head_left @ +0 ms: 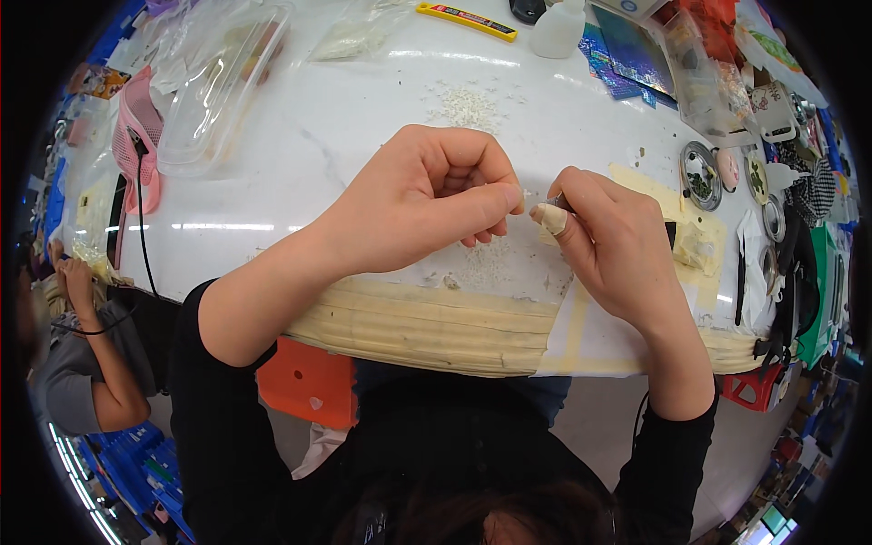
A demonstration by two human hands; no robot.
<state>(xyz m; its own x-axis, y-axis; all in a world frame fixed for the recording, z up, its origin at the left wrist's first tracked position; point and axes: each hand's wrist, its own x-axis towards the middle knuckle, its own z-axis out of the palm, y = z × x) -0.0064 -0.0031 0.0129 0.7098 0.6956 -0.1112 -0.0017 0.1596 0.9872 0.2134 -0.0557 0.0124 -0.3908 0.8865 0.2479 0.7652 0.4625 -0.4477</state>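
Note:
My left hand [436,195] is raised over the white table [300,118], its thumb and forefinger pinched together. At their tips shows a tiny whitish piece [526,193], too small to name. Close to it on the right, my right hand [613,241] is closed, with pale tape round its thumb. A small dark tool [560,199] shows partly between the thumb and forefinger; its kind is hidden. Many small white bits lie in a pile [468,107] beyond my hands, and more white crumbs [481,263] are scattered below them.
A clear plastic box [213,100] and a pink mesh item [136,136] with a black cable are at left. Behind lie a yellow cutter [468,21], a white bottle [557,30] and shiny blue sheets [631,59]. Round tins [701,177] stand right. Another person [91,363] sits far left.

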